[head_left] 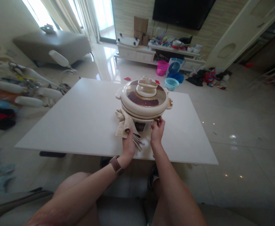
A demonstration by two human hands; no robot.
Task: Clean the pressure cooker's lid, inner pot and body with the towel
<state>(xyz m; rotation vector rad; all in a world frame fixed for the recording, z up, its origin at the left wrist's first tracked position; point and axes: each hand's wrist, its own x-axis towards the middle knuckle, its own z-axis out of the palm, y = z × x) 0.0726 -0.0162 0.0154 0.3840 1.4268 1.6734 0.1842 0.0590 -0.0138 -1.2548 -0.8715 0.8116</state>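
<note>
A cream electric cooker (145, 113) stands on the white table (92, 125), its glass lid (149, 99) on top with a cream handle (147, 88). Through the glass a dark reddish-brown area shows. My left hand (128, 147) is closed on a beige cloth (125, 123), which lies bunched against the cooker's front left side. At the cooker's front right, just under the rim, my right hand (157, 131) has its fingers curled against the body beside the control panel (140, 126). The undersides of both hands are partly hidden.
Beyond the table stand a pink basket (162, 68), a light-blue basket (171, 84) and a white TV cabinet (137, 56) with several items on it. A white lamp-like fixture (40, 92) lies at the left. The table's front edge is close to my knees.
</note>
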